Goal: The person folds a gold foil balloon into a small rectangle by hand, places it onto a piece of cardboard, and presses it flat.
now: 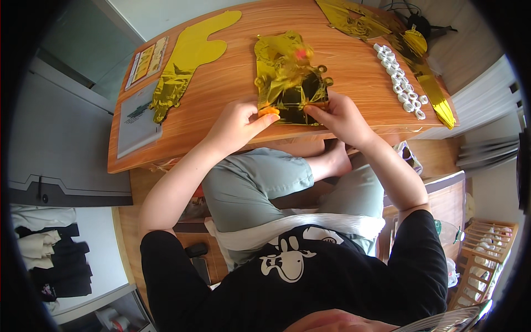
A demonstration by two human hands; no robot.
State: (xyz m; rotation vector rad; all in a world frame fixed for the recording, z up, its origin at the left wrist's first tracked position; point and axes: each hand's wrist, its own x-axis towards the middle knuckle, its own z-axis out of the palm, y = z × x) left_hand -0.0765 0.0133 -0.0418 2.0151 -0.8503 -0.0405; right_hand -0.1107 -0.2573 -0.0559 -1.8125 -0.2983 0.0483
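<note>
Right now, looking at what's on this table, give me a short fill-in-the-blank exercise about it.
1. Both hands, left hand and right hand, hold a crumpled foil balloon coloured ____.
2. The table under it is made of ____.
3. The row of small rings on the person's right is coloured ____.

Missing words: gold; wood; white

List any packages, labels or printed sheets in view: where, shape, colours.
Narrow printed card: table's far left corner, rectangular, yellow and orange panels.
Pale printed sheet: left table edge below the card, rectangular, grey-white with a small dark green graphic.
No screens or signs visible.
</note>
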